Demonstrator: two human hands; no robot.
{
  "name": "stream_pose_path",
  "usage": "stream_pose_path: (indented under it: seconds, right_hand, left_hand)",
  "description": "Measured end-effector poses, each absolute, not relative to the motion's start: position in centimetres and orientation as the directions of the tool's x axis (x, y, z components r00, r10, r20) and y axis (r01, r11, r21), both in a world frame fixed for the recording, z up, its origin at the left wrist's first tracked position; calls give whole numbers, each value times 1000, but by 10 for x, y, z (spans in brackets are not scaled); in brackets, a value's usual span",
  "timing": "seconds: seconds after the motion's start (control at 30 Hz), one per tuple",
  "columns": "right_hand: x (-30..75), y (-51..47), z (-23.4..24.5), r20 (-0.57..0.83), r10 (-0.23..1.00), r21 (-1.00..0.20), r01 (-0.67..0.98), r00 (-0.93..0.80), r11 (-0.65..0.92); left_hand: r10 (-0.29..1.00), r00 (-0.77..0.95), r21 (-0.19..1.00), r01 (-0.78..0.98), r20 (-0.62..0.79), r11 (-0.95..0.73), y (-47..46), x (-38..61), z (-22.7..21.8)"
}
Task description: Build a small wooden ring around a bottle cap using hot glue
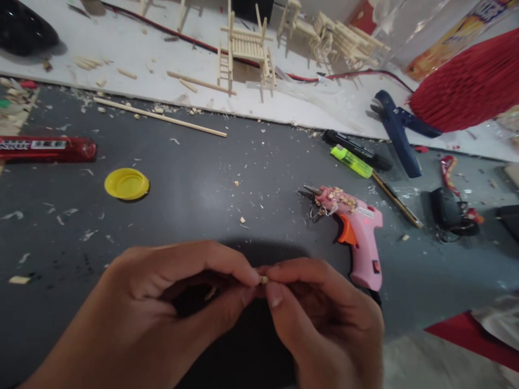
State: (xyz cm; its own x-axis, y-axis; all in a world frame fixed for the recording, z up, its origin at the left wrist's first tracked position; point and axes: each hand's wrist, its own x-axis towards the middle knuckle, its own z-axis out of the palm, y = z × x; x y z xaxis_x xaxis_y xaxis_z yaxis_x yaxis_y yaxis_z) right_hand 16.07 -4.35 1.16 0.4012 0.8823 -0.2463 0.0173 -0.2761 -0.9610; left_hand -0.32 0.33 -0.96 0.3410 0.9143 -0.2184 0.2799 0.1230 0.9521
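Between the fingertips of both hands is a tiny pale piece of wooden stick [264, 279], mostly covered by the fingers. My left hand [174, 297] pinches its left side with thumb and forefinger. From the right, my right hand [324, 313] pinches the same piece, the fingertips of the two hands nearly touching. Just beyond my right hand lies a pink glue gun [363, 232] with an orange trigger, its nozzle pointing left. A yellow plastic lid [126, 183] rests on the grey table beyond my left hand.
A miniature stick structure [247, 46] stands on a white board [284, 108] at the back, near more stick models [332, 35]. A long thin stick [160, 117] lies before it. Rightward are a highlighter [351, 161], a black marker [357, 150], blue-handled cutters [399, 132] and keys [450, 210].
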Motion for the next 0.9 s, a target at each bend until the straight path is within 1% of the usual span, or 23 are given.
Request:
stream_pose_path:
  seconds: [0.17,0.3,0.43,0.63,0.73,0.9]
  right_hand:
    - [157,-41,14,-240,869,-963,11,433,-271]
    - [154,-39,16,-250,846,-960,-6,470,-280]
    - [154,-40,15,-252,841,-959,-6,479,-284]
    - [155,-40,15,-225,859,-962,37,460,-272]
    - [153,-41,14,-217,848,-963,36,484,-267]
    - [150,-41,14,-217,836,-964,22,504,-263]
  left_hand:
    - [922,332,949,302,-198,95,2,-5,-12]
    - [917,333,945,305,-221,117,4,-4,-12]
    - [919,331,945,309,-214,108,5,-4,-10]
    - [929,324,944,322,-180,71,3,-4,-12]
    - [933,319,950,304,-168,67,2,-5,-14]
    - [930,318,946,313,-183,80,3,-4,-12]
